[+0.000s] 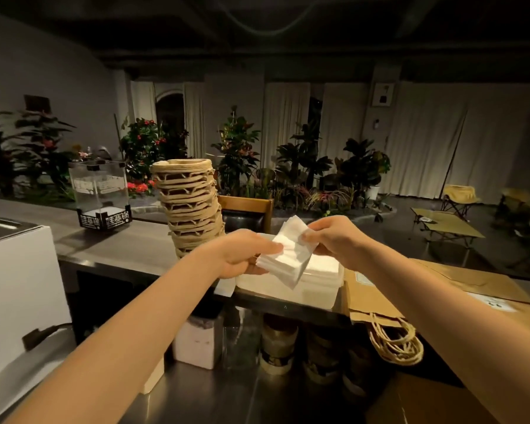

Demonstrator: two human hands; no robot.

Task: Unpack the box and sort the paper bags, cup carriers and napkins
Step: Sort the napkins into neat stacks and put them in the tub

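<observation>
In the middle of the frame both hands hold a loose bundle of white napkins (291, 255) just above the napkin stack (318, 278) that lies on the counter (120, 240). The left hand (242, 255) pinches the bundle's left edge, thumb on top and fingers underneath. The right hand (334, 240) nips its upper right corner with curled fingers. The sheets fan out unevenly, so the step seems to be squaring the bundle before adding it to the pile. To do it well, I would tap the edges level between both hands, lower the bundle flat, line its corners up with the stack below, and let go only once it rests there, since thin sheets slide and scatter easily. The pile sits close to the counter's near edge, so pressing down is safer than pushing sideways. Left of centre stands the tall, slightly leaning tower of cup carriers (190, 206). At the right lie flat paper bags (371, 295) with twine handles (395, 341) hanging over the edge. The black base of a clear display box (100, 185) at centre left carries white Chinese characters, too blurred to read surely. A pale label (490, 301) on the bags is illegible.
</observation>
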